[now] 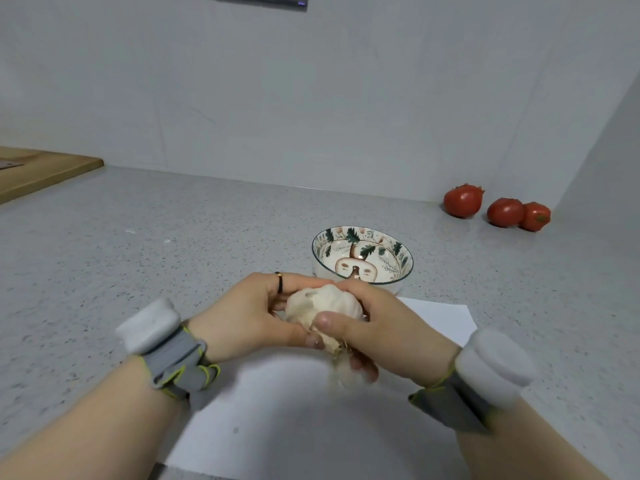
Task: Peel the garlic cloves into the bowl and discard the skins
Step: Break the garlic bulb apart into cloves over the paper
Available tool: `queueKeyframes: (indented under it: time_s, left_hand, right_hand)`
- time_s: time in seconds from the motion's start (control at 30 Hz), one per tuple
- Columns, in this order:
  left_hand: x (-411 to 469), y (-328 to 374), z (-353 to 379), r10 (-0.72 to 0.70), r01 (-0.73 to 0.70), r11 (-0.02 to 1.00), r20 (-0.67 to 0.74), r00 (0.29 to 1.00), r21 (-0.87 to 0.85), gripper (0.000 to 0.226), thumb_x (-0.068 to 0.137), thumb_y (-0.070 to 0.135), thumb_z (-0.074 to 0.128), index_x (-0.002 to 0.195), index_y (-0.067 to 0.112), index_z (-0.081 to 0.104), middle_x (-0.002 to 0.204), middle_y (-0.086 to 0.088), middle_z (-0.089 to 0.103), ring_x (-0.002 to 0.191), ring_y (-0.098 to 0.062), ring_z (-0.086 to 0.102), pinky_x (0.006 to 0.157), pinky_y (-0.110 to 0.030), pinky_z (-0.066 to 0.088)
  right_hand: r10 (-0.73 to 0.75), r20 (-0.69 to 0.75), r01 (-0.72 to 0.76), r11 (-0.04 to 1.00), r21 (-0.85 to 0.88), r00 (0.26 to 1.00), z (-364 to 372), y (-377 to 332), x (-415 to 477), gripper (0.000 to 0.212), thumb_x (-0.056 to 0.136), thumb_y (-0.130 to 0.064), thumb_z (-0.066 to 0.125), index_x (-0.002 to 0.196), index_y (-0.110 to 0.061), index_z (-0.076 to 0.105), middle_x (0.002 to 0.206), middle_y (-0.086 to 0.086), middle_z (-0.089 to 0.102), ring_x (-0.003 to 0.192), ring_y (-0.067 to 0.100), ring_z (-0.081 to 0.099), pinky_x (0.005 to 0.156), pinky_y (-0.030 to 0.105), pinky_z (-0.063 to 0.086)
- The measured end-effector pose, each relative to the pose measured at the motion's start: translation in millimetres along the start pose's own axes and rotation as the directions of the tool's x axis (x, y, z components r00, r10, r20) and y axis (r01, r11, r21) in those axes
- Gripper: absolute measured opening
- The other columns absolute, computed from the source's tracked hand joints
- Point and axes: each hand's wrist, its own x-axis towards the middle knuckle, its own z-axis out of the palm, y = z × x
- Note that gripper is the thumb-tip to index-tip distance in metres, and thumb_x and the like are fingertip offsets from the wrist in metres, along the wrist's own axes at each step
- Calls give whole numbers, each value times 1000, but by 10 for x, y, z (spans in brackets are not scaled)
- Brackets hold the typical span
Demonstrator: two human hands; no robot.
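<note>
Papery white garlic bulb (pixel 323 308), whole, held between both our hands. Our left hand (pixel 242 313) curls round its left side, thumb tucked under. Our right hand (pixel 374 323) wraps the right side, thumb pressed on the front. Loose skin (pixel 341 372) hangs just below the grip, against the right hand's lower fingers. White paper sheet (pixel 294 427) lies under the grip. Patterned bowl (pixel 408 261) stands just beyond it on the speckled counter (pixel 138 254). Three tomatoes (pixel 464 199) lie well beyond, to the right; wooden board (pixel 41 171) far left.
</note>
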Motion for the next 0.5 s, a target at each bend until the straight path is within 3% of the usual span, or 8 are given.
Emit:
queueKeyframes:
  time_s: [0.1,0.17,0.23,0.37,0.5]
  left_hand:
    - [-8,66,5,6,-6,999,9,1000,-38,38,59,3,72,86,30,70,69,6,72,63,-4,64,56,-15,51]
    - [-5,101,5,2,-6,997,-46,999,-74,21,67,9,71,82,23,70,63,3,71,57,-7,65,50,-16,51]
    - [10,99,1,-16,5,995,-114,993,-99,9,72,11,65,73,16,73,59,0,70,53,-9,65,48,-17,51]
    - [45,34,16,-91,93,996,-158,983,4,20,83,-3,50,68,5,61,43,0,61,40,-6,56,44,-15,47]
    - [65,-35,8,-99,131,964,-144,985,232,25,80,2,60,61,18,62,40,8,59,38,-2,51,44,-12,43]
  right_hand:
    - [-11,-36,13,996,83,999,-62,48,-8,19,79,-34,61,90,-23,51,65,17,54,34,7,42,31,19,32]
    - [-20,-41,27,983,182,999,-120,63,-31,25,77,-35,59,92,-16,50,66,23,55,33,8,42,29,18,31]
    - [-45,-32,52,969,241,998,-149,71,-52,29,70,-35,53,89,-14,49,58,12,52,34,10,42,29,19,31]
    - [-66,-37,74,946,316,997,-177,84,-61,27,71,-35,50,84,-11,51,54,4,51,35,12,42,28,18,29]
    - [-59,-99,92,923,375,993,-199,88,-55,25,71,-37,46,74,-13,53,47,-4,50,32,9,38,29,14,23]
